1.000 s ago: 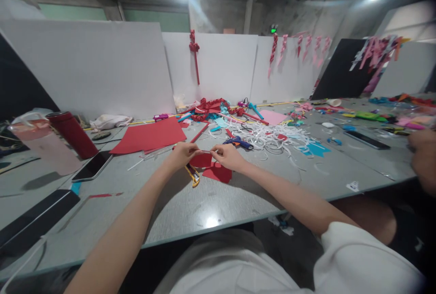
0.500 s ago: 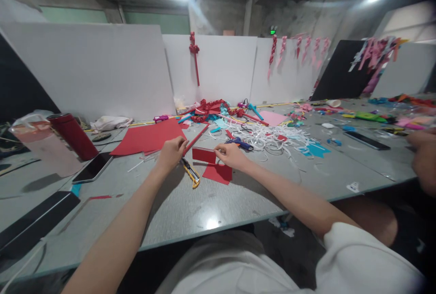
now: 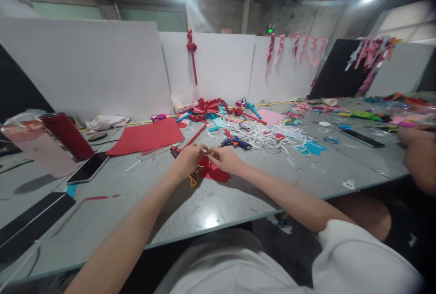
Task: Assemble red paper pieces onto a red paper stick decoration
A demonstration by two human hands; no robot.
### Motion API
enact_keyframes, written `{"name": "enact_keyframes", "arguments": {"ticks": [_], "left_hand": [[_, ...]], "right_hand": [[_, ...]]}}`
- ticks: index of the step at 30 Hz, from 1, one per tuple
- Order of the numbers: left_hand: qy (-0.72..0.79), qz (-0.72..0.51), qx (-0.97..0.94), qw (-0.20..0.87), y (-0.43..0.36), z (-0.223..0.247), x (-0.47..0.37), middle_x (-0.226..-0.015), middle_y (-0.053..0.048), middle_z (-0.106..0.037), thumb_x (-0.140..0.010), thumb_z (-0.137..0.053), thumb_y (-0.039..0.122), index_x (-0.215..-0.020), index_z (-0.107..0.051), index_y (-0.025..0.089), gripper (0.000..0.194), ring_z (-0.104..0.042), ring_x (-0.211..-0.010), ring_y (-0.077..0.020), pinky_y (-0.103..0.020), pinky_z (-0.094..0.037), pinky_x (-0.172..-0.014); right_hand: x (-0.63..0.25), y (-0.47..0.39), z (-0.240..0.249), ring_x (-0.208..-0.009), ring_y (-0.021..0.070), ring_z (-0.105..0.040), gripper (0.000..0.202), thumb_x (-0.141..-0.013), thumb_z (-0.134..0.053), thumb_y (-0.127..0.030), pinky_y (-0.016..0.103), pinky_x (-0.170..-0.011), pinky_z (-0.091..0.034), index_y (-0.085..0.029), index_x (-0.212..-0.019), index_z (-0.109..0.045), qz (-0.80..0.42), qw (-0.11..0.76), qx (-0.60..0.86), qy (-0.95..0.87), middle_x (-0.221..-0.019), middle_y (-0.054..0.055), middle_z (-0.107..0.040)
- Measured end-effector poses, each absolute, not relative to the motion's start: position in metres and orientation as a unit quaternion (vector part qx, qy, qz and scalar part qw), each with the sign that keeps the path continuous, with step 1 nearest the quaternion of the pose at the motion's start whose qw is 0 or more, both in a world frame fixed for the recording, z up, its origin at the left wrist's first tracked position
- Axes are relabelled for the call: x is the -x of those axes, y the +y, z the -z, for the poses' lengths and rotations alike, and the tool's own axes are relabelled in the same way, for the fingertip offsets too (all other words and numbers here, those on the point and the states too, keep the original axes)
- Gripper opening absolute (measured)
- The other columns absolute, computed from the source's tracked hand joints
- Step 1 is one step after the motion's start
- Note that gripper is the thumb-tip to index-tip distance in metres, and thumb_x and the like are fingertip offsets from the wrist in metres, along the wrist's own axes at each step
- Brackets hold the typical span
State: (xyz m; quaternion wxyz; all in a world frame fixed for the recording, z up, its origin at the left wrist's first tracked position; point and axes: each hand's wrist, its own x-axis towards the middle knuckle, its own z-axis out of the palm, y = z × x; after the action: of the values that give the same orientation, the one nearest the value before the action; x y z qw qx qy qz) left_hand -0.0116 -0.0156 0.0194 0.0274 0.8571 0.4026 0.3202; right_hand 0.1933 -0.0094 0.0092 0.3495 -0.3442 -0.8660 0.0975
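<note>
My left hand point(image 3: 190, 158) and my right hand point(image 3: 225, 158) meet at the fingertips above the table. Both are closed in a pinch, and the small piece between them is mostly hidden by the fingers. Red paper point(image 3: 216, 174) lies on the table just under my hands. Part of a yellow-handled cutter point(image 3: 194, 179) shows below my left hand. A red strip point(image 3: 196, 135) lies behind the hands, and a blue glue gun point(image 3: 236, 142) rests beyond my right hand.
Large red sheets point(image 3: 150, 136), a phone point(image 3: 89, 166), a red bottle point(image 3: 68, 135) and a pitcher point(image 3: 39, 146) are on the left. White paper strips point(image 3: 269, 137) are piled behind the glue gun. Another person's hand point(image 3: 420, 153) is at the right edge, near a second phone point(image 3: 362, 138).
My left hand has moved right to meet my right hand. The red piece that stood upright at my right fingers is now mostly hidden. The view has shifted slightly.
</note>
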Motion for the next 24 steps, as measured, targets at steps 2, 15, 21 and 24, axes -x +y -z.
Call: {"name": "enact_keyframes", "arguments": {"ticks": [2,15,21,24], "left_hand": [[0.402,-0.329,-0.854,0.027,-0.0167,-0.0217,0.0121,-0.085,-0.006,-0.061,-0.094,-0.049,0.011,-0.112,-0.068,0.021,0.028,-0.062,-0.082,-0.0200,-0.028,-0.045,-0.073],[0.412,-0.330,-0.849,-0.007,-0.0202,-0.0237,0.0081,-0.094,-0.008,-0.063,-0.096,-0.044,0.009,-0.108,-0.064,0.017,0.024,-0.061,-0.088,-0.0199,-0.030,-0.046,-0.078],[0.409,-0.265,-0.872,-0.050,-0.0176,-0.0184,0.0044,-0.085,-0.009,-0.064,-0.102,-0.041,0.022,-0.096,-0.063,0.017,0.022,-0.060,-0.092,-0.0244,-0.033,-0.045,-0.078],[0.427,-0.257,-0.866,-0.039,-0.0130,-0.0160,0.0070,-0.085,-0.010,-0.063,-0.102,-0.040,0.021,-0.095,-0.062,0.016,0.024,-0.061,-0.086,-0.0229,-0.031,-0.045,-0.074]], "right_hand": [[-0.1930,-0.0098,-0.0099,-0.052,0.0093,-0.044,0.018,-0.096,-0.057,-0.026,0.023,-0.057,-0.029,-0.018,-0.101,-0.072,-0.100,0.358,0.348,-0.861,-0.058,-0.004,-0.055],[-0.1950,-0.0015,-0.0065,-0.054,0.0099,-0.046,0.015,-0.094,-0.060,-0.029,0.022,-0.058,-0.032,-0.017,-0.094,-0.070,-0.117,0.383,0.352,-0.846,-0.061,-0.004,-0.058],[-0.1946,-0.0037,-0.0081,-0.052,0.0099,-0.046,0.014,-0.094,-0.059,-0.026,0.023,-0.057,-0.031,-0.017,-0.096,-0.069,-0.109,0.368,0.353,-0.853,-0.062,-0.004,-0.059],[-0.1946,-0.0044,-0.0099,-0.054,0.0107,-0.048,0.014,-0.094,-0.059,-0.026,0.023,-0.058,-0.031,-0.017,-0.098,-0.069,-0.081,0.355,0.354,-0.862,-0.062,-0.003,-0.059]]}}
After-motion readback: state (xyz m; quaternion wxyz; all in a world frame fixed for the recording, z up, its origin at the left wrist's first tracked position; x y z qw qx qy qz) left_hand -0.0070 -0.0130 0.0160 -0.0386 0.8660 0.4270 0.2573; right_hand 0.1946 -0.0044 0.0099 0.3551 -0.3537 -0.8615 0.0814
